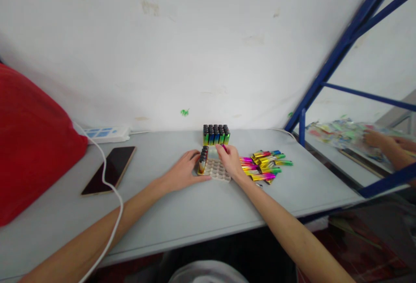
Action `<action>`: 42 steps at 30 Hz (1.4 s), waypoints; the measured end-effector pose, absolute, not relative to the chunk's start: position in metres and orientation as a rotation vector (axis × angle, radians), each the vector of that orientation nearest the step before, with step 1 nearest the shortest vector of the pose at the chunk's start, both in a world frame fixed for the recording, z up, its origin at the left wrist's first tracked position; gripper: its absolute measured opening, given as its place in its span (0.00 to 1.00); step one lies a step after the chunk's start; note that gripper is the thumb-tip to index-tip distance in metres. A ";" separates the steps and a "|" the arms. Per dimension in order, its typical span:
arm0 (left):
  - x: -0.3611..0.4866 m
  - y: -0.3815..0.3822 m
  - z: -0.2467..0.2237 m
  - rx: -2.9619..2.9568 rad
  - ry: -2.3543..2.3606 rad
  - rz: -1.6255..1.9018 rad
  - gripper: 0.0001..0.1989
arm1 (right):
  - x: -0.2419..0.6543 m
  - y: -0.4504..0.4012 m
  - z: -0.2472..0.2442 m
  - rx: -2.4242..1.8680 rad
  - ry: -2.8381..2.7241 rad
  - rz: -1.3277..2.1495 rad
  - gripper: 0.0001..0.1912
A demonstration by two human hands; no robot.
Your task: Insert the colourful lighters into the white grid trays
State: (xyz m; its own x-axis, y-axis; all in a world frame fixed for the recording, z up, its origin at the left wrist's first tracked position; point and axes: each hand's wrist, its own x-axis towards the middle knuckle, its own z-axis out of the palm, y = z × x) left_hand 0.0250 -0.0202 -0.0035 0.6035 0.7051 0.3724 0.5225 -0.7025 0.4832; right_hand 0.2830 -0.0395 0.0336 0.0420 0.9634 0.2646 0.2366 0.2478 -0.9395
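A pale tray (218, 170) with rows of round pockets lies on the table, a column of upright lighters (203, 160) along its left side. Around the tray's left edge is my left hand (186, 171), thumb and fingers spread apart. Over the tray's right part, my right hand (230, 161) pinches a purple-pink lighter (224, 147), mostly hidden by the fingers. Behind the tray stands a block of upright lighters (216, 134) with black tops. Loose shiny colourful lighters (264, 166) are piled to the right of my right hand.
A phone (108, 170), a white cable (112, 183) and a power strip (108, 134) are on the left, beside a red bag (35, 144). Blue metal bars (334, 57) rise at right; beyond them another person's hands (377, 139) touch clear plastic bags (341, 131).
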 end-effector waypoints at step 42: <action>0.021 -0.018 -0.008 2.545 0.972 0.768 0.40 | 0.312 -0.021 0.018 -1.203 -2.233 0.250 0.11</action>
